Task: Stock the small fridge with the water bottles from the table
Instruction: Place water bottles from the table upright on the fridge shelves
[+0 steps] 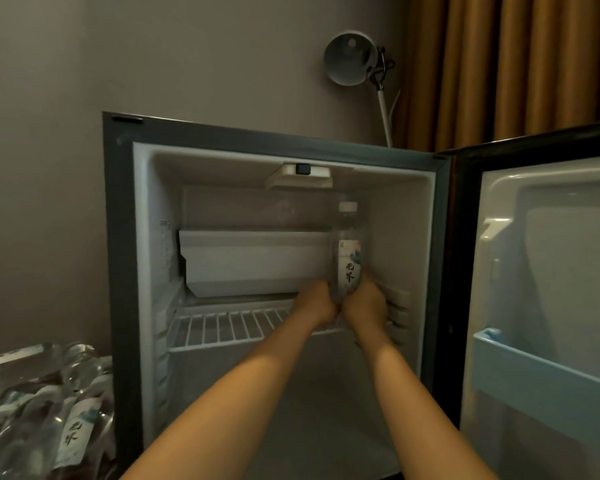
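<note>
Forearms (257,393) extend into fridge (118,237), its door (541,271) swung wide to the right. Grey wall (153,53) behind; ochre curtain (516,64) at right, lamp (349,58) before it. Wrapped bottles (39,410) lie at lower left. Wire shelf (229,327) sits mid-cavity. One bottle (349,251) stands upright over the shelf's right end, left hand (317,304) and right hand (366,303) both gripping its base.

Grey wall (153,57), ochre curtain (516,64), white lamp (349,58).
</note>
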`<state>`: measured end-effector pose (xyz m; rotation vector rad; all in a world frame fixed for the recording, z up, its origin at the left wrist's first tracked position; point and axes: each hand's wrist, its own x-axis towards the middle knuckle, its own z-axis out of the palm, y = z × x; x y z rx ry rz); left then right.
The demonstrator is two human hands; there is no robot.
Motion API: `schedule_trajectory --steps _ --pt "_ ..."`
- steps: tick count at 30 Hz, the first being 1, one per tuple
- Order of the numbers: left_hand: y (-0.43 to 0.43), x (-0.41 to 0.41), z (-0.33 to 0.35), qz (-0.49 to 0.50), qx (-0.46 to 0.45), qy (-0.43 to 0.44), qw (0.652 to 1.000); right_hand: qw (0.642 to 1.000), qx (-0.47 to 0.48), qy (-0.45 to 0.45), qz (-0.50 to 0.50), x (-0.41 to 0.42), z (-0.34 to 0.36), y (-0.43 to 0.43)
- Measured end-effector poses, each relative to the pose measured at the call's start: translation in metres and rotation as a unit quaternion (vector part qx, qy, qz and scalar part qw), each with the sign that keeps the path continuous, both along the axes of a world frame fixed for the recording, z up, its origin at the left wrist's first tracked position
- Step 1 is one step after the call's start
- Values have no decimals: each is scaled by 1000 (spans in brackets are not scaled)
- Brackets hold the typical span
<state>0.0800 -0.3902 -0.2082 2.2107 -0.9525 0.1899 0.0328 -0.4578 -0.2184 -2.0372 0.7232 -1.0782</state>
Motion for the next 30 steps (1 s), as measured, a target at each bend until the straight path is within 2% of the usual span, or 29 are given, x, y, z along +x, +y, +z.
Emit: schedule_trajectory --steps 4,10,13,17,20,23,27,30 --pt "9 -4 -4 9 32 -23 999 996 -8 -82 -22 -13 -12 13" --pt "86 -51 -16 71 -185 -92 976 981 -12 -193 11 -47 -36 44" --pt "143 -80 -43 48 -219 -92 970 973 11 -211 89 -54 -61 75" --pt "222 -92 -92 120 -142 -100 977 959 112 -137 219 -61 -94 128" --pt "274 -92 -121 150 -74 -98 981 923 148 -56 350 -70 -107 171" --pt "322 -95 -139 173 14 -106 979 871 153 12 466 -73 -117 210" --pt "381 -99 -143 236 36 -106 965 813 86 148 557 -73 -127 257" --pt "422 -107 -146 331 106 -96 933 769 23 255 586 -71 -138 286"
